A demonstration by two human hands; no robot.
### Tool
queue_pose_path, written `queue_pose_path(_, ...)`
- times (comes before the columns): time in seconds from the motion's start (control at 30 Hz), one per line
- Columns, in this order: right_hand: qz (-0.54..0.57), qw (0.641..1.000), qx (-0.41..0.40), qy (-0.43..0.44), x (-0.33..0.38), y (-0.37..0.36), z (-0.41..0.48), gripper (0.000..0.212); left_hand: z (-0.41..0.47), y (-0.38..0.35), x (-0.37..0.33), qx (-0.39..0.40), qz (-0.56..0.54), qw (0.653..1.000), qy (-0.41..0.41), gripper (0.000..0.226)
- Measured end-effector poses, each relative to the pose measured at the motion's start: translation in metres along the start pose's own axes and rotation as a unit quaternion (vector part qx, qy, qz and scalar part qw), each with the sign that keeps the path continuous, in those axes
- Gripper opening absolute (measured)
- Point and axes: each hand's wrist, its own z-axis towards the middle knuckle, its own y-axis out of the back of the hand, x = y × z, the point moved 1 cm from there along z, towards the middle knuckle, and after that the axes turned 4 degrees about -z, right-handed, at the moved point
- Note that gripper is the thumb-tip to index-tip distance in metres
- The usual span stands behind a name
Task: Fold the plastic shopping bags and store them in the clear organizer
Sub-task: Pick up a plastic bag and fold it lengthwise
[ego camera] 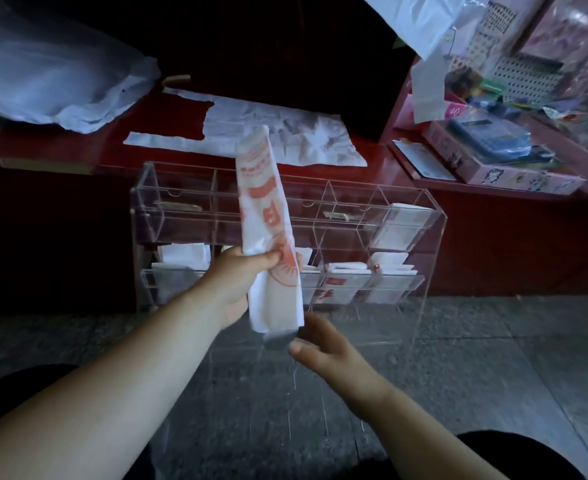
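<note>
While the left hand (237, 282) grips a folded bag (264, 216) near its lower end, this long white-and-red strip stands almost upright, top leaning slightly left, in front of the clear organizer (424, 216) on the floor. The right hand (323, 348) hangs relaxed just below it. Stored bags (341, 282) fill lower compartments; a flat bag (278, 129) lies on the red bench (379, 154) behind

A dark red wooden ledge (375, 152) is running across in front of me, pink boxes (514, 174) are lying stacked at its right, a perforated panel (528, 77) is standing behind them, and grey stone floor (493, 358) is spreading below.
</note>
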Motion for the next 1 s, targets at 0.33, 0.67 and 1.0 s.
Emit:
queue_pose_path(0.33, 0.011, 0.999, 0.017, -0.046, -0.003, -0.010, 0.001, 0.024, -0.002, 0.000, 0.022, 0.033, 0.084, 0.991, 0.100, 0.011)
queue_pose_path(0.67, -0.086, 0.990, 0.073, -0.084, 0.004, -0.003, -0.020, 0.014, 0.008, 0.002, 0.033, -0.034, 0.174, 0.982, 0.063, 0.024)
queue_pose_path(1.0, -0.105, 0.983, -0.136, 0.064, 0.014, 0.009, -0.005, 0.014, 0.004, 0.005, 0.036, 0.030, 0.186, 0.980, 0.068, 0.017)
